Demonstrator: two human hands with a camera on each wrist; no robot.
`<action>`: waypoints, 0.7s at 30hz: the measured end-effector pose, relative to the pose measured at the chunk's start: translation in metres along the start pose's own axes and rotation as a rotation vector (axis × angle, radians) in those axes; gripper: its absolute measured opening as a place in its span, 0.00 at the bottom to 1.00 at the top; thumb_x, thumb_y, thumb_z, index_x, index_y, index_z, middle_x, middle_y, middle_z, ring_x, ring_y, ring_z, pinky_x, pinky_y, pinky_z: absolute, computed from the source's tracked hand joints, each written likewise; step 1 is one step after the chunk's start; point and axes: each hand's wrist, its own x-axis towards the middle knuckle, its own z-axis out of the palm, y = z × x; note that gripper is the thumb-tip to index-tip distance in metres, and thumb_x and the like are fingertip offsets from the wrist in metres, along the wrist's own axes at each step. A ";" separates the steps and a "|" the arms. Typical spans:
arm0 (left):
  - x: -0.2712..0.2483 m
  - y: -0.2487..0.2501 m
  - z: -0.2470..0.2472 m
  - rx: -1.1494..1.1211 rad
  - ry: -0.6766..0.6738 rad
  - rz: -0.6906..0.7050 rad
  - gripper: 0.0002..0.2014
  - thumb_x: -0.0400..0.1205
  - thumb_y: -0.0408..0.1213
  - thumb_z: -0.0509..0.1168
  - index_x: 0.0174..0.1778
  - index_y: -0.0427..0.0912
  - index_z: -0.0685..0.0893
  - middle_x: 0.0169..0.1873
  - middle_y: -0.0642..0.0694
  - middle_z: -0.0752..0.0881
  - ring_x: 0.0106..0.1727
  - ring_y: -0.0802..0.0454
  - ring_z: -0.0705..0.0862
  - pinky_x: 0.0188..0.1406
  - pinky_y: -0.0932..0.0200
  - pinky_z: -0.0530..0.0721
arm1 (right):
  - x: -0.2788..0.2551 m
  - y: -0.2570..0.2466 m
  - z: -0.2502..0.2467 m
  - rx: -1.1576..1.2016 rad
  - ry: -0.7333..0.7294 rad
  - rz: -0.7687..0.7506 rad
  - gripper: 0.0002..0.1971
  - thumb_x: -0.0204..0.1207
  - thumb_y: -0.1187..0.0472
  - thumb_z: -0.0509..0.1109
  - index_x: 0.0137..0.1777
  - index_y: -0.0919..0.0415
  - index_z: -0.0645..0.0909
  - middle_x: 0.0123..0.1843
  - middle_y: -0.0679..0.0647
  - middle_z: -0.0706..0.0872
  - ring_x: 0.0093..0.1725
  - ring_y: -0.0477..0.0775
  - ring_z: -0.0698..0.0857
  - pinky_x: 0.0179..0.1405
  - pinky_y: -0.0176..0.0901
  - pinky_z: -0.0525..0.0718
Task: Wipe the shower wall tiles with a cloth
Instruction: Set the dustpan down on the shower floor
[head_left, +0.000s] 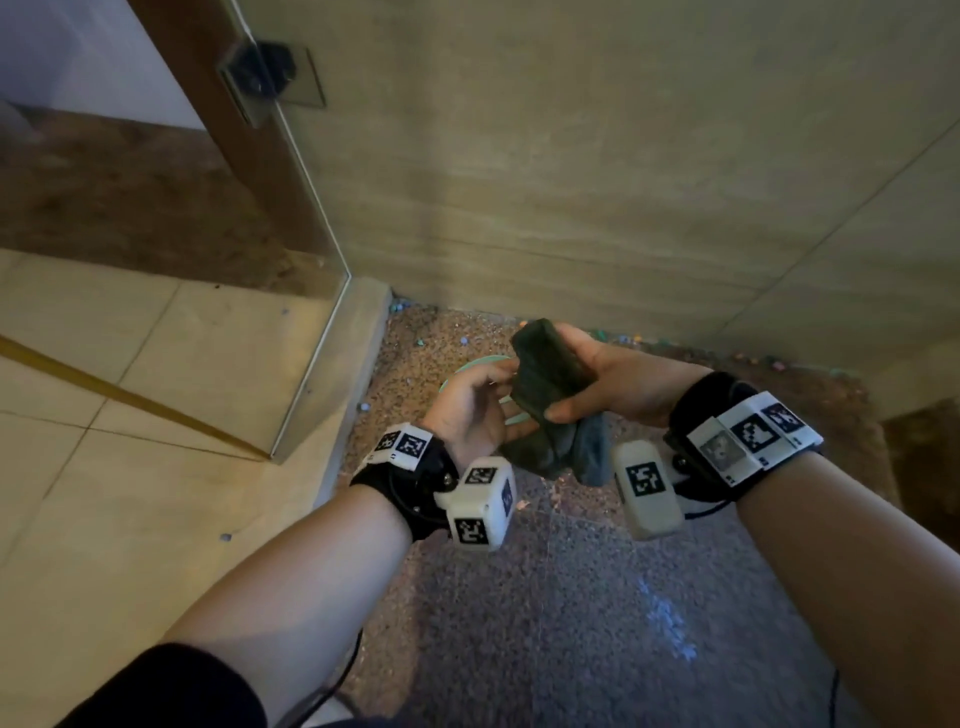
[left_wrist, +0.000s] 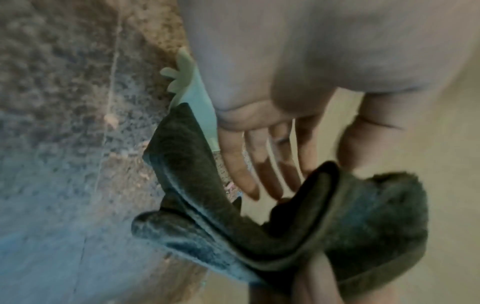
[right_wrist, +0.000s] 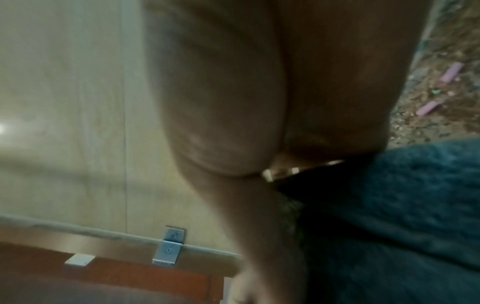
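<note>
Below the beige wall tiles (head_left: 597, 171) at twelve o'clock, my right hand (head_left: 618, 379) pinches the dark folded terry cloth (head_left: 548, 379), left hand (head_left: 472, 405) spread beside it; folding seems under way, next comes lifting it to the tiles

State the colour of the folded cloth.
Dark grey terry cloth, clearest in the head view.

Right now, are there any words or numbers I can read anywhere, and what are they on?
None: no words or numbers can be read.
Wrist bands: black-and-white square code patterns, no letters.
Band edge: tiny marks, too small to read.
Cloth, wall tiles and glass door: no print shows.
Both wrist views are too blurred to show any text.
</note>
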 end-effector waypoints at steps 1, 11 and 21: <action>-0.001 0.000 0.000 -0.029 -0.010 -0.034 0.23 0.77 0.38 0.64 0.69 0.35 0.78 0.52 0.39 0.84 0.51 0.45 0.85 0.57 0.48 0.83 | 0.000 0.001 0.000 0.018 -0.015 0.011 0.33 0.70 0.77 0.73 0.67 0.46 0.68 0.64 0.58 0.83 0.62 0.53 0.84 0.58 0.48 0.84; 0.005 -0.024 -0.040 0.657 0.366 -0.096 0.06 0.80 0.21 0.67 0.40 0.34 0.85 0.30 0.41 0.83 0.27 0.50 0.81 0.25 0.63 0.81 | 0.005 0.007 -0.011 -0.483 -0.137 0.280 0.18 0.74 0.68 0.73 0.63 0.56 0.77 0.49 0.48 0.84 0.53 0.52 0.83 0.51 0.39 0.82; 0.020 -0.021 -0.112 1.043 0.703 -0.192 0.15 0.76 0.48 0.73 0.52 0.45 0.80 0.62 0.37 0.78 0.59 0.34 0.80 0.59 0.42 0.82 | 0.069 0.066 0.032 -1.064 -0.114 0.523 0.34 0.86 0.55 0.54 0.84 0.46 0.37 0.62 0.68 0.78 0.34 0.57 0.74 0.32 0.45 0.70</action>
